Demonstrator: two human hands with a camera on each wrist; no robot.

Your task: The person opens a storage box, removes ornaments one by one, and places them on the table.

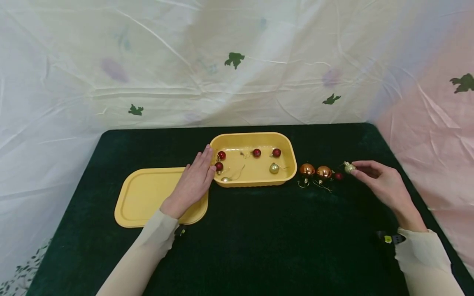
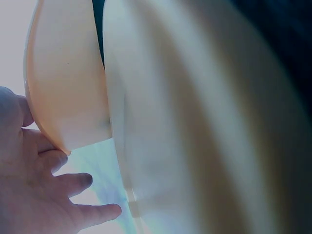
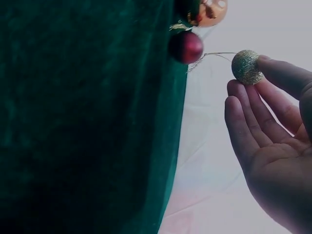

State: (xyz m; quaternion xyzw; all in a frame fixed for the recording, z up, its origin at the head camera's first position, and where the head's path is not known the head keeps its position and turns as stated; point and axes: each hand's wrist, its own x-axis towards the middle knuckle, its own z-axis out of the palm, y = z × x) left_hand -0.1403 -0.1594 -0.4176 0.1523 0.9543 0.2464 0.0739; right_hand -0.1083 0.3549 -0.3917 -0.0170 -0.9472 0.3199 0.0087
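My right hand [image 1: 385,187] pinches a gold glitter Christmas bauble [image 3: 246,67] between thumb and fingers, to the right of the bauble row. Just left of it lie a small red bauble [image 3: 187,47] and two shiny copper baubles [image 1: 307,170]. With fingers straight, my left hand [image 1: 194,179] touches the left end of a yellow box [image 1: 252,183]; in the left wrist view its fingers lie along the rim. Inside the box are several red baubles [image 1: 256,153] and two gold ones, one a glitter bauble [image 1: 274,168].
A yellow lid [image 1: 148,197] lies flat left of the box, partly under the left forearm and hand. All stands on a dark green cloth-covered table [image 1: 259,238]. A pale curtain [image 1: 170,61] hangs behind the table's back edge.
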